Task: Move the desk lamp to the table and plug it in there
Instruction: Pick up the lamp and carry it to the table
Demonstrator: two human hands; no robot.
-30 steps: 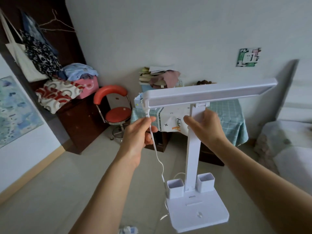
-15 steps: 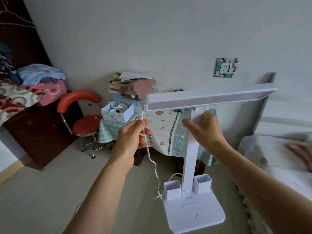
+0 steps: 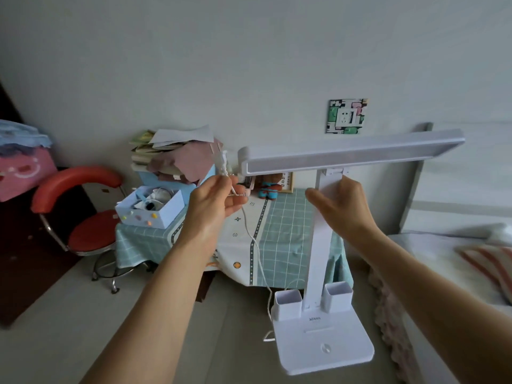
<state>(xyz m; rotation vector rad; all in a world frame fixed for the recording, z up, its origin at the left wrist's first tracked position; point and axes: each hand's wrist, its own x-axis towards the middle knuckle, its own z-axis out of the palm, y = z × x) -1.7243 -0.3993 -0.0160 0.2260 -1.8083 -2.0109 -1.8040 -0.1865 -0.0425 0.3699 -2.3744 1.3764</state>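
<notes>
The white desk lamp [image 3: 321, 245] hangs in the air in front of me, with a long flat head, an upright stem and a square base carrying two cups. My right hand [image 3: 340, 206] grips the stem just under the head. My left hand [image 3: 213, 203] pinches the lamp's thin white cord [image 3: 256, 245], whose plug end [image 3: 223, 162] sticks up above my fingers. Beyond them stands the small table [image 3: 279, 234] under a green checked cloth. A wall socket [image 3: 346, 116] with a colourful sticker frame sits above the table's right side.
On the table are a white open box [image 3: 151, 207], a pile of papers and cloth [image 3: 177, 153], a small bear figure [image 3: 268, 188] and a framed card. A red stool chair [image 3: 83, 214] stands to the left, a bed [image 3: 457, 261] to the right.
I have walked toward the table, which now looks larger and more central. Both hands keep their hold on the cord and stem; the plug end has risen above my left fingers.
</notes>
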